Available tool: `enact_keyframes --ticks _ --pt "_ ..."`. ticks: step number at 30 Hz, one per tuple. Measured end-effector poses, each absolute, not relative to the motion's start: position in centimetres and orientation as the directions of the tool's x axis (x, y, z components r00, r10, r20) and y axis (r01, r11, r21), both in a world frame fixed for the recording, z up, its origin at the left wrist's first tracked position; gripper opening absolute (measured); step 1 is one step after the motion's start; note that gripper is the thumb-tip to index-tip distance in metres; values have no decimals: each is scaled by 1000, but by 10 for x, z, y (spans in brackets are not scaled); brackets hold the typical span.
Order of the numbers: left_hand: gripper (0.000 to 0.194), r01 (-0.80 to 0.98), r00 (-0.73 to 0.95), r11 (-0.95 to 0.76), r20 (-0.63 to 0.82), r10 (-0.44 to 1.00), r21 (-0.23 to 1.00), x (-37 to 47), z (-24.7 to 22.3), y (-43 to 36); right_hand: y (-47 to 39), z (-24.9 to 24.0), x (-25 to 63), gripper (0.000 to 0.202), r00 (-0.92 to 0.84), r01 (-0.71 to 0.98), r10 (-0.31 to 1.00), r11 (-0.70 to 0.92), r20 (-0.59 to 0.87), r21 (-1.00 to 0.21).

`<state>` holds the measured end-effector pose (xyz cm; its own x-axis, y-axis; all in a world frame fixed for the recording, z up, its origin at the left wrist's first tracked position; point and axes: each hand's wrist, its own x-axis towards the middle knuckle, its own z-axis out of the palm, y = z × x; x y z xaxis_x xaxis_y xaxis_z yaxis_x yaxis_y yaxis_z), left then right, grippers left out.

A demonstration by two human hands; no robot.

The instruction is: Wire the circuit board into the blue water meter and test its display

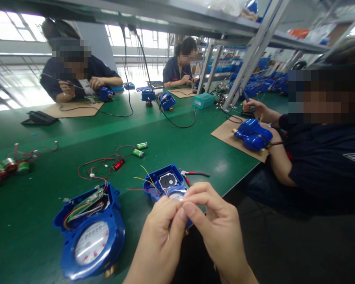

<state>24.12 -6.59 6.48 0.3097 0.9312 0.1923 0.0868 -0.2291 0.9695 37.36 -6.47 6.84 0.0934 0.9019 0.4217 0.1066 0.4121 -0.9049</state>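
Note:
My left hand (165, 225) and my right hand (214, 217) meet at the thumbs and fingertips, both closed in a pinch. What lies between the fingertips is too small to make out; a thin wire end shows below my left fingers. Behind them sits an open blue meter (149, 195), partly hidden, with yellow and red wires rising from its housing. A second open blue meter (91, 236) stands at the left, its round dial facing up and a circuit board with coloured wires in its box.
Red-handled pliers (195, 173) lie behind my hands. A red-lit display (118, 164) and green batteries (138, 152) rest on the green table (47, 209). Wired batteries lie far left. Three people work around the table; the right one has a blue meter (252, 135) on cardboard.

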Motion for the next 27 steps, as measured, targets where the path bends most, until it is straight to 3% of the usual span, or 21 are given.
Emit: enact_keyframes --ticks 7,10,13,15,19,23,27 --pt "27 41 254 -90 76 964 995 241 66 -66 -64 72 385 9 -9 111 895 445 447 -889" --pt "24 93 278 -150 119 953 984 242 70 -61 -65 77 388 3 -100 139 879 475 465 -869" --pt "28 160 284 -275 223 933 948 244 70 -57 -65 84 385 20 -190 197 850 523 491 -829" --pt "25 207 290 -341 275 917 917 244 70 -56 -64 87 382 15 -212 214 832 551 513 -806" --pt "21 230 282 -316 248 927 921 243 71 -60 -62 85 379 9 -119 178 854 520 507 -835" --pt "18 227 265 -243 181 947 943 239 72 -64 -58 76 385 9 69 68 919 383 388 -921" --pt "29 192 237 -284 236 942 939 237 69 -64 -57 67 385 7 129 -45 944 313 305 -949"
